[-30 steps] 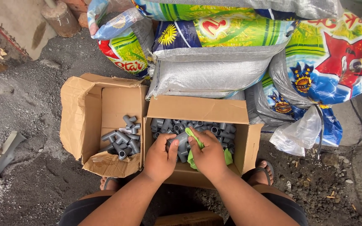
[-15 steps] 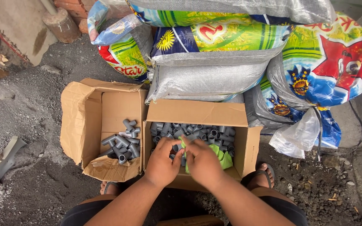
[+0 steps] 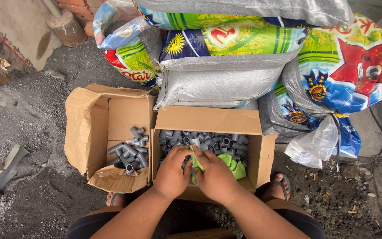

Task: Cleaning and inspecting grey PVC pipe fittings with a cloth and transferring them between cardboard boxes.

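Green cloth lies bunched in the right-hand cardboard box, on top of the grey pipe fittings at the box's near side. The right hand is curled shut on the cloth; the left hand, beside it and also over the box, is closed around something grey — likely a fitting, though the fingers hide it. Wiping goes best with the piece gripped firmly and the cloth kept wrapped round it, low over the box.

Single head-worn view — looking steeply down from above the right-hand cardboard box, close in. Faces toward stacked sacks beyond that box; gravel ground left of it.
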